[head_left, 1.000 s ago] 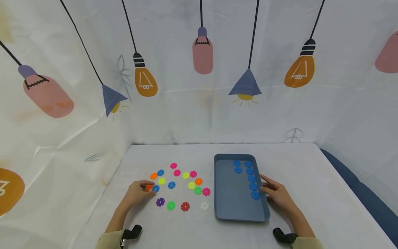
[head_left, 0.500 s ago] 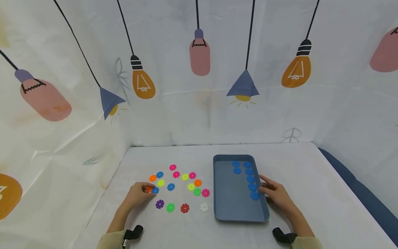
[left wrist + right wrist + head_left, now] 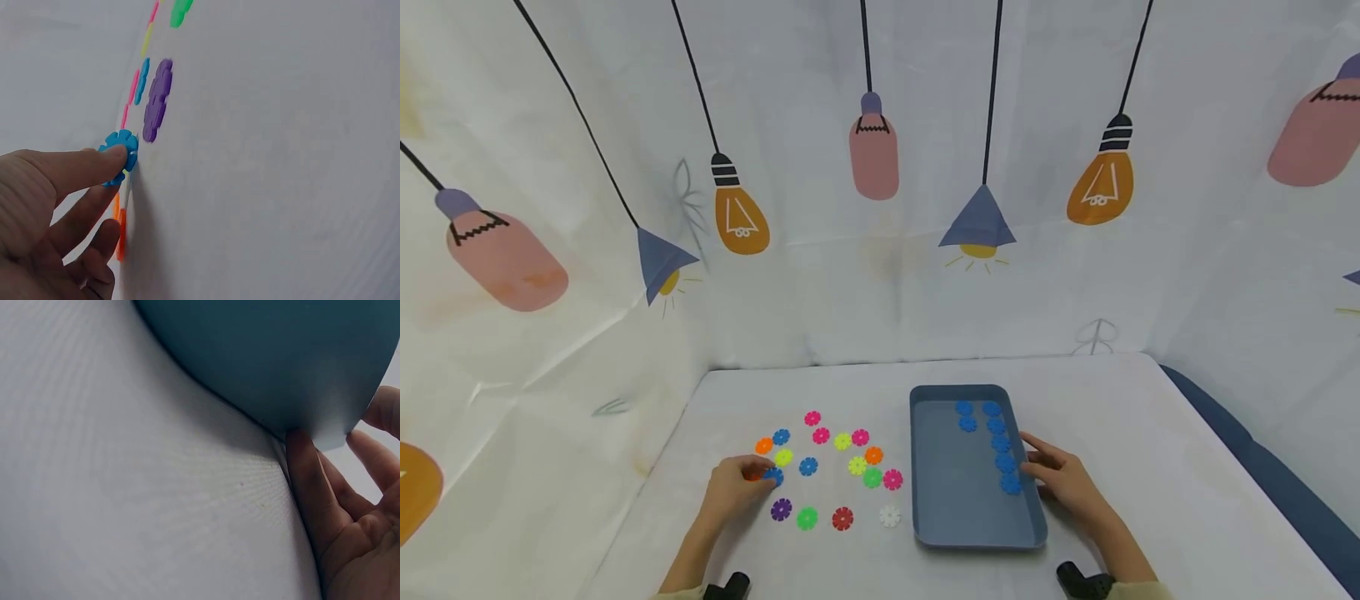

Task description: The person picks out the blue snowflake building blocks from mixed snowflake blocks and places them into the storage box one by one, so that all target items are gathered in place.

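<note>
Between thumb and fingertips, my left hand [image 3: 735, 492] pinches a blue flower-shaped disc [image 3: 128, 150], tilted up off the white table. Close under that hand lies an orange disc [image 3: 121, 234], mostly hidden by the fingers in the head view. A purple disc [image 3: 781, 509] is just beyond them. My right hand [image 3: 1067, 483] holds the right rim of the blue-grey tray [image 3: 958, 533]; in the right wrist view some fingers press the outer wall while others reach over the rim. Inside the tray, several blue discs [image 3: 1001, 444] stand in a column along its right side, with a few more beside them.
Loose discs lie left of the tray: yellow [image 3: 783, 457], pink [image 3: 892, 479], green [image 3: 807, 518], red [image 3: 842, 518], white [image 3: 890, 516], orange and two more blue [image 3: 808, 466]. A patterned curtain [image 3: 820, 300] hangs behind the table; a dark blue chair back [image 3: 1247, 458] is at right.
The head view has tilted slightly upward, so everything sits lower in it. Both hands keep their places: the left still at the blue disc, the right still at the tray.
</note>
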A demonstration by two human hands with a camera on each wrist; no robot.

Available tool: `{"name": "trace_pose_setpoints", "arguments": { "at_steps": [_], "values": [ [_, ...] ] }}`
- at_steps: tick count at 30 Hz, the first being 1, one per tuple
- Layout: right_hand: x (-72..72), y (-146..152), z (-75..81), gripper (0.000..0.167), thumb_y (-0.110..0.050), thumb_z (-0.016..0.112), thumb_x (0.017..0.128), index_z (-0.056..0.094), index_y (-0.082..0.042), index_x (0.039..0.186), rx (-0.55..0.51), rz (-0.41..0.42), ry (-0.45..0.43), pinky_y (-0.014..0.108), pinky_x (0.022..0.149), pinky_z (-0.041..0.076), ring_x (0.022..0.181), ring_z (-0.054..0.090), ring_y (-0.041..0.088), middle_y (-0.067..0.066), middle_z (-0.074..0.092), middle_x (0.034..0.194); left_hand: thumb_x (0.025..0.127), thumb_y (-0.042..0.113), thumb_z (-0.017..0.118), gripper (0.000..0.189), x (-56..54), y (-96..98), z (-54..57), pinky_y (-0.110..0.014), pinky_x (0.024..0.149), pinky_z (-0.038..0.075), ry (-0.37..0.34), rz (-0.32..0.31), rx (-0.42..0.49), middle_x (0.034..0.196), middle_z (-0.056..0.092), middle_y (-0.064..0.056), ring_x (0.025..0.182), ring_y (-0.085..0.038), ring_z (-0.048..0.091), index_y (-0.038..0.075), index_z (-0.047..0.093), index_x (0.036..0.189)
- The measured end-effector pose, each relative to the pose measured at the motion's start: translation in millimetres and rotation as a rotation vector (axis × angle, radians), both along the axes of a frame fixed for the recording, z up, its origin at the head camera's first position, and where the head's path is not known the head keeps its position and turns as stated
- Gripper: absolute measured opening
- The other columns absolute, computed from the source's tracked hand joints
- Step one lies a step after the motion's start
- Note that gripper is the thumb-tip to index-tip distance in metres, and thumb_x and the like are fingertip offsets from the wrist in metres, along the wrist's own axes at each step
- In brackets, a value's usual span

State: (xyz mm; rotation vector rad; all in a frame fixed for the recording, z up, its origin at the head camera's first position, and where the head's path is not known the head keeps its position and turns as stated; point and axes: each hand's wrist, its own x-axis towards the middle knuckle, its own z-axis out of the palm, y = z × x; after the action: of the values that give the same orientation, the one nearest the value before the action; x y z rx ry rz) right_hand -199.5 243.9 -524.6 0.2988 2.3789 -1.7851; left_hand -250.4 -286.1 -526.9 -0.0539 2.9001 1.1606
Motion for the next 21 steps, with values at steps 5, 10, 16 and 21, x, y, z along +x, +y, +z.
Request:
{"name": "trace_pose_setpoints", "arguments": {
  "at_steps": [5,10,16,21],
  "values": [
    [0.2,0,0.5,0.063,-0.024,0.067,0.092,0.042,-0.015,0.149,-0.006,-0.004,0.004,0.041,0.083,0.054,0.117,0.052,0.032,0.022,0.051,0.134,0.082,0.007,0.078,0.013,1.2,7.5,1.9,-0.025,0.063,0.053,0.053,-0.008,0.089,0.084,0.066,-0.001,0.075,-0.018,0.058,0.007,0.076,0.094],
    [0.9,-1,1.8,0.062,-0.023,0.067,0.093,0.041,-0.014,0.149,0.000,0.000,-0.001,0.040,0.082,0.054,0.115,0.053,0.031,0.021,0.052,0.133,0.084,0.013,0.077,0.020,0.8,14.0,6.6,-0.024,0.065,0.053,0.014,0.048,0.152,0.089,0.067,-0.004,0.080,-0.019,0.059,0.005,0.075,0.102],
    [1.6,-3,0.5,0.062,-0.022,0.066,0.093,0.041,-0.014,0.149,0.014,-0.001,-0.002,0.038,0.081,0.054,0.113,0.053,0.030,0.021,0.052,0.132,0.084,0.018,0.078,0.025,0.6,27.2,7.3,-0.022,0.069,0.053,-0.021,0.069,0.251,0.090,0.068,-0.004,0.086,-0.020,0.060,0.005,0.074,0.104],
    [2.0,-3,0.9,0.060,-0.022,0.066,0.094,0.042,-0.013,0.148,0.029,-0.004,0.011,0.039,0.082,0.054,0.113,0.053,0.031,0.023,0.051,0.133,0.083,0.017,0.078,0.023,-2.8,44.9,11.5,-0.023,0.068,0.055,-0.018,0.043,0.315,0.090,0.067,-0.004,0.083,-0.018,0.063,0.006,0.075,0.103]
  ]
}}
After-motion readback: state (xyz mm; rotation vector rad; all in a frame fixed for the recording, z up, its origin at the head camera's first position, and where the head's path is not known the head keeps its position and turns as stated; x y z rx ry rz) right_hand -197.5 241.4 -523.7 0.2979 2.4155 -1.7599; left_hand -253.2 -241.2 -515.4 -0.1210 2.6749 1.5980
